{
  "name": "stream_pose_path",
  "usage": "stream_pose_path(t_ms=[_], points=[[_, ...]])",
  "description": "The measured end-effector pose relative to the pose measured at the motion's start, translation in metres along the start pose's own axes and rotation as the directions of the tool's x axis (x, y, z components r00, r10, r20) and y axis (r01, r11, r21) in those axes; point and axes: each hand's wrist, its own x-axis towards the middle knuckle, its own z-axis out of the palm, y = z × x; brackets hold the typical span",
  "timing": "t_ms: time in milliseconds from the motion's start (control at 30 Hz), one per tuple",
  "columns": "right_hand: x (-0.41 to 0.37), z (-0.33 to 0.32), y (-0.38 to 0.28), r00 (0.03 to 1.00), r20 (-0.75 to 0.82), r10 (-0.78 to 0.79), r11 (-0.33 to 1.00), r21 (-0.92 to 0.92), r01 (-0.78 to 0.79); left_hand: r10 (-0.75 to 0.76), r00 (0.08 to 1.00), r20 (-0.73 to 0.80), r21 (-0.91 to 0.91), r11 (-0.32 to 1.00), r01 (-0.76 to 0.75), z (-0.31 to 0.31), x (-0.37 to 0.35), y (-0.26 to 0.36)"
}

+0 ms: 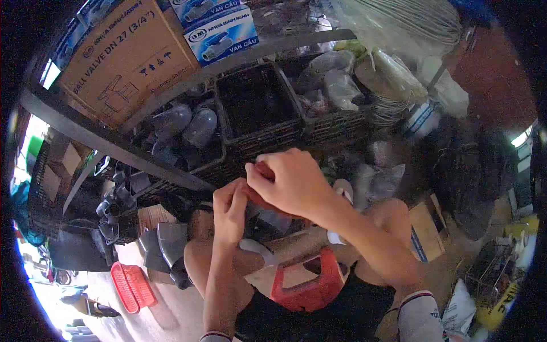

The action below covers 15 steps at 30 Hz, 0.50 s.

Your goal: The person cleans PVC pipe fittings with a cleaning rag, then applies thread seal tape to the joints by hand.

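Note:
My left hand (229,212) is raised at the middle of the view, its fingers pinched together. Just to its upper right, my right hand (288,181) is curled closed, and the two hands meet. A dark reddish item (256,196) shows between and under the fingers; its full shape is hidden. Below the hands, a red plastic piece (307,288) with an opening rests by my lap, between my bare knees.
A ball valve carton (128,62) and blue-white boxes (222,40) stand on the shelf at the upper left. Black crates (259,102) hold grey pipe fittings (199,128) and bags. A red basket (132,288) lies on the floor at the lower left.

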Motion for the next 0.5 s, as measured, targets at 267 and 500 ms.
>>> stream_pose_path(t_ms=[267, 500], points=[[0.009, 0.032, 0.016, 0.957, -0.285, -0.051, 0.985, -0.17, 0.003, -0.139, 0.946, -0.292, 0.065, 0.984, 0.164, 0.03, -0.011, -0.008], [0.017, 0.043, 0.032, 0.963, -0.27, -0.021, 0.976, -0.213, -0.039, -0.155, 0.94, -0.303, 0.089, 0.978, 0.19, 0.036, -0.018, -0.024]])
